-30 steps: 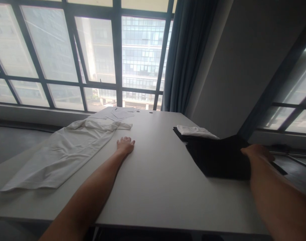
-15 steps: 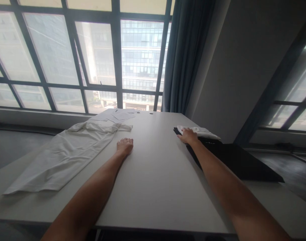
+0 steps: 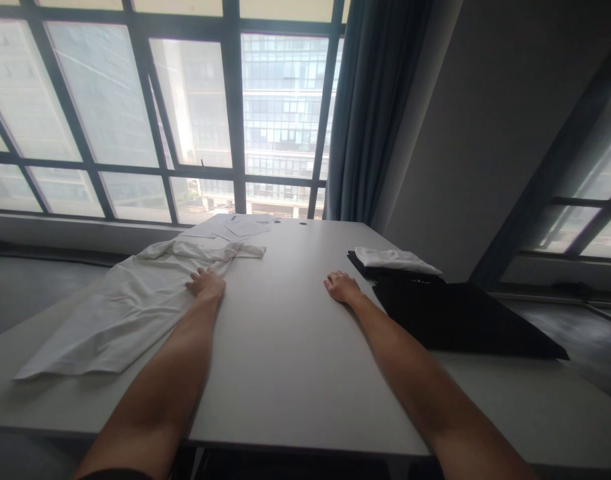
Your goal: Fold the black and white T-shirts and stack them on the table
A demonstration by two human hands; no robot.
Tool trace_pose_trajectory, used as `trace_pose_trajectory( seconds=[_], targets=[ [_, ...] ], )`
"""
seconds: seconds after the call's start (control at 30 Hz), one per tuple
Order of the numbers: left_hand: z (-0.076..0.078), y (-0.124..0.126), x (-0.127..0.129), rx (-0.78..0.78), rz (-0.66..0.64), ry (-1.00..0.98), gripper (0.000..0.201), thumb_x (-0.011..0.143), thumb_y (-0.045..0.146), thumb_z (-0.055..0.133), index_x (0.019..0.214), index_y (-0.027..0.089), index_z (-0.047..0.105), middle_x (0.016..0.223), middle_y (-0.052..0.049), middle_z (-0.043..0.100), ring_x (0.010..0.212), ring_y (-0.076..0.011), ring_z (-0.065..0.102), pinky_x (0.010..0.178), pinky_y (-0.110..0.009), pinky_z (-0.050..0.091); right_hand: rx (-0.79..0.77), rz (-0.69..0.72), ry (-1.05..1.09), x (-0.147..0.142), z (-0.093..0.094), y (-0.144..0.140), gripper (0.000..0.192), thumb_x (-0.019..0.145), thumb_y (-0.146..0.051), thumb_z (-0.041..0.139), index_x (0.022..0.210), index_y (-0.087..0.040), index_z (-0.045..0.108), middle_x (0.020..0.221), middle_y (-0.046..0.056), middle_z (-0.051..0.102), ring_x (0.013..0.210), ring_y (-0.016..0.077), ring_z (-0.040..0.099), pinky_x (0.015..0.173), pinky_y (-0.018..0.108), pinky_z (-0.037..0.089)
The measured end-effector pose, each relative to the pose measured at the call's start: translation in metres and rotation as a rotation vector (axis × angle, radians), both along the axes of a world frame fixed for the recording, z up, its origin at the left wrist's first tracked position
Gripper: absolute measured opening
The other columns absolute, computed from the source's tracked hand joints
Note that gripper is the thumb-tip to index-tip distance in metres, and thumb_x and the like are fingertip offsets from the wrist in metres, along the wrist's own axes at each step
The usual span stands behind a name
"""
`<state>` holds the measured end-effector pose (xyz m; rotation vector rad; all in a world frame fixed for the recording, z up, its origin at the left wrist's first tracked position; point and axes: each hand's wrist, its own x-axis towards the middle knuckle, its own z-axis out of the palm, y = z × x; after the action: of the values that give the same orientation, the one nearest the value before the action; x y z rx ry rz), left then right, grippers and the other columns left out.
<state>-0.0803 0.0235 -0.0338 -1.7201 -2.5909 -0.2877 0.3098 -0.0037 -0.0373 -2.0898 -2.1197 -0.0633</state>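
Gridded windows [image 3: 185,107] and a blue-grey curtain [image 3: 375,107] are backing a long white table [image 3: 285,360]. A white garment [image 3: 130,300] is lying spread along its left side; folded black cloth [image 3: 460,320] and a small white piece [image 3: 395,259] are sitting right. Left hand [image 3: 206,283] is resting open-fingered on the garment's edge; right hand [image 3: 341,287] is lying flat, empty, on bare tabletop.

I see the left hand [image 3: 206,283] flat on the edge of the white garment [image 3: 130,303], which is spread over the left part of the white table [image 3: 285,347]. Right hand [image 3: 341,287] rests palm down on bare tabletop, near the black folded cloth [image 3: 460,317] but apart from it. A small folded white cloth [image 3: 395,259] lies on a dark piece behind it. Papers [image 3: 235,229] sit at the far edge by the window [image 3: 195,113]; curtain [image 3: 375,113] to the right.
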Motion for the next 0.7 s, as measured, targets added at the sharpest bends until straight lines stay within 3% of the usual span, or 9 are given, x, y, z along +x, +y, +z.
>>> trace_pose_trajectory(
  seconds=[0.1, 0.3, 0.47, 0.7],
  targets=[
    [0.003, -0.001, -0.007, 0.059, 0.066, -0.030, 0.041, 0.090, 0.027, 0.038, 0.122, 0.018, 0.061, 0.132, -0.022, 0.054, 0.126, -0.0394, 0.046, 0.097, -0.057, 0.040, 0.013, -0.003, -0.004, 0.001, -0.001, 0.001, 0.042, 0.098, -0.040, 0.035, 0.125, -0.018, 0.058, 0.136, 0.014, 0.053, 0.122, 0.0276, 0.047, 0.102, 0.040, 0.036],
    [0.005, -0.004, 0.000, 0.110, -0.041, -0.028, 0.029, 0.089, 0.024, 0.044, 0.103, 0.018, 0.068, 0.114, -0.017, 0.065, 0.107, -0.0304, 0.061, 0.090, -0.042, 0.047, 0.042, 0.009, -0.016, 0.001, -0.004, 0.003, 0.043, 0.097, -0.039, 0.034, 0.123, -0.016, 0.059, 0.134, 0.015, 0.054, 0.120, 0.0287, 0.049, 0.100, 0.043, 0.037],
    [0.006, -0.006, 0.023, 0.132, -0.188, -0.012, 0.026, 0.086, 0.019, 0.049, 0.100, 0.020, 0.071, 0.112, -0.013, 0.068, 0.099, -0.0264, 0.065, 0.084, -0.035, 0.049, 0.049, 0.010, -0.016, 0.001, -0.005, 0.004, 0.043, 0.097, -0.039, 0.035, 0.124, -0.016, 0.059, 0.134, 0.016, 0.054, 0.120, 0.0292, 0.049, 0.099, 0.044, 0.037],
    [0.009, -0.011, 0.065, 0.152, -0.378, -0.011, 0.028, 0.085, 0.017, 0.049, 0.097, 0.016, 0.075, 0.108, -0.016, 0.071, 0.101, -0.0275, 0.067, 0.088, -0.034, 0.049, 0.036, 0.011, -0.015, 0.001, -0.004, 0.004, 0.042, 0.098, -0.038, 0.035, 0.124, -0.016, 0.058, 0.135, 0.016, 0.054, 0.122, 0.0288, 0.048, 0.100, 0.043, 0.036]
  ],
)
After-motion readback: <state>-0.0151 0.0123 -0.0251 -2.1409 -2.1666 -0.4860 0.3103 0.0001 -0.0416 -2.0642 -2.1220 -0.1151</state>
